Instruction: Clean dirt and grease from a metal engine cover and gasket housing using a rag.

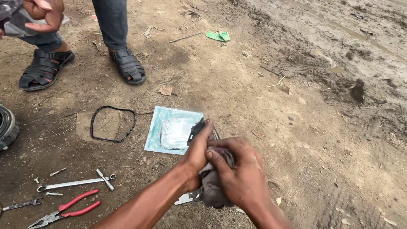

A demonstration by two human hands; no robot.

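My left hand [196, 153] grips a dark metal part [196, 128] whose black edge sticks up past my fingers. My right hand [239, 171] presses a grey rag [210, 190] against that part, with the cloth bunched below both hands. Both hands meet over bare dirt, just right of a pale green plastic packet [163, 127] lying flat on the ground. A black rubber gasket loop [112, 123] lies to the left of the packet.
Red-handled pliers [68, 210], a long spanner [70, 184], a small T-shaped tool [105, 179] and loose bolts lie at lower left. Another person in black sandals [128, 66] stands at the top left. A tyre edge [6, 127] shows at the left border. Wet mud lies at right.
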